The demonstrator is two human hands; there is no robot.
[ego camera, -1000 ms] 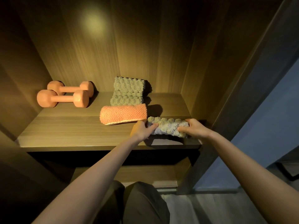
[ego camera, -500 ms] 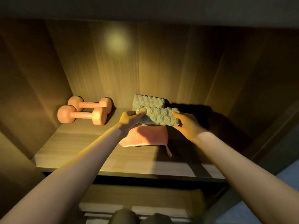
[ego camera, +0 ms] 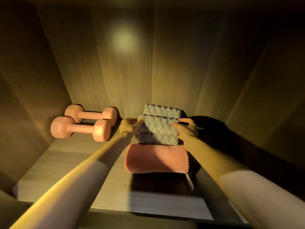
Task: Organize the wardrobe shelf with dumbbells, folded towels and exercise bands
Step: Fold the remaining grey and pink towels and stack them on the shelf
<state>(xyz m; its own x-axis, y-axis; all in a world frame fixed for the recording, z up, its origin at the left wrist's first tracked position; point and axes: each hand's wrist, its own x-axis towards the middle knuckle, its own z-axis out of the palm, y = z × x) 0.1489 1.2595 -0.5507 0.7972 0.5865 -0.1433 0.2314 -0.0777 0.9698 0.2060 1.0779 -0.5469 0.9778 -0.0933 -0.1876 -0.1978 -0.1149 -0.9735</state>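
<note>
A folded grey-green towel (ego camera: 158, 126) is held at both ends, my left hand (ego camera: 129, 127) on its left end and my right hand (ego camera: 186, 130) on its right end. It rests on top of a stack of similar grey-green towels (ego camera: 162, 111) at the back of the wooden shelf (ego camera: 69, 162). A folded orange towel (ego camera: 156, 158) lies in front of the stack, its hanging loop trailing toward the shelf's front. Two orange dumbbells (ego camera: 79, 128) lie side by side at the back left. No exercise bands are visible.
The wardrobe's wooden side walls close in on both sides and the back panel (ego camera: 125, 71) carries a bright light spot. The shelf's right part lies in deep shadow. The shelf's front edge (ego camera: 148, 210) runs below my forearms.
Both hands carried the grey-green towel from the shelf's front right, up over the orange towel, to the top of the stack at the back. The camera moved closer.
</note>
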